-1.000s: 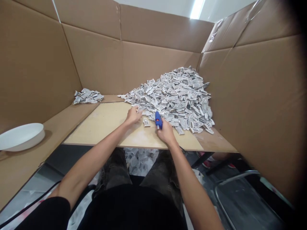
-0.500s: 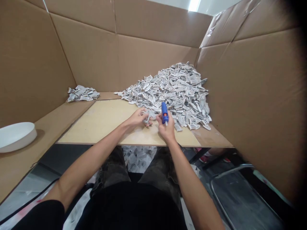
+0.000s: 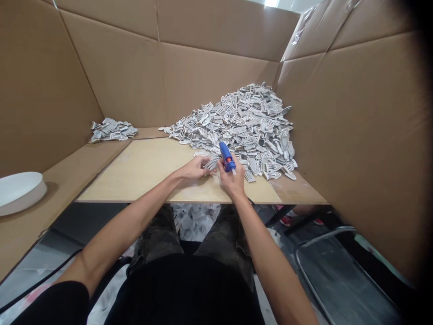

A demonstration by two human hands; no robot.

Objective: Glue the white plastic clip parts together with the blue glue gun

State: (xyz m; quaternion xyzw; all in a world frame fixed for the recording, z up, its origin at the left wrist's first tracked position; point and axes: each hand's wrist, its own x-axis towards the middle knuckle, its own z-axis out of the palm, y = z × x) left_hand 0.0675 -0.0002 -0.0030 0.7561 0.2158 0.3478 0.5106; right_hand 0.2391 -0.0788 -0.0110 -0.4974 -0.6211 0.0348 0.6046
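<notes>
My left hand (image 3: pixel 196 168) is closed on a grey-white slotted piece (image 3: pixel 211 163), holding it just above the board by its fingertips. Wrapped round a blue glue gun (image 3: pixel 226 154) is my right hand (image 3: pixel 233 179). The gun has an orange part in its body, and a pale stick pokes out of its rear end towards me. Its nose points away and to the left, over the near edge of a large pile (image 3: pixel 243 122) of similar slotted pieces with rounded ends. Both hands are close together, and my fingers hide part of the held piece.
A smaller heap (image 3: pixel 113 130) of the same pieces lies at the back left. On the left ledge stands a white bowl (image 3: pixel 20 193). Cardboard walls (image 3: pixel 216 76) enclose the pale board (image 3: pixel 135 174). A metal-framed chair (image 3: pixel 341 271) and another person's red shoes (image 3: pixel 286 220) are at lower right.
The glue gun's nose has swung left, towards the piece in my left hand. That piece has turned from facing me to a flatter tilt. The view has shifted slightly.
</notes>
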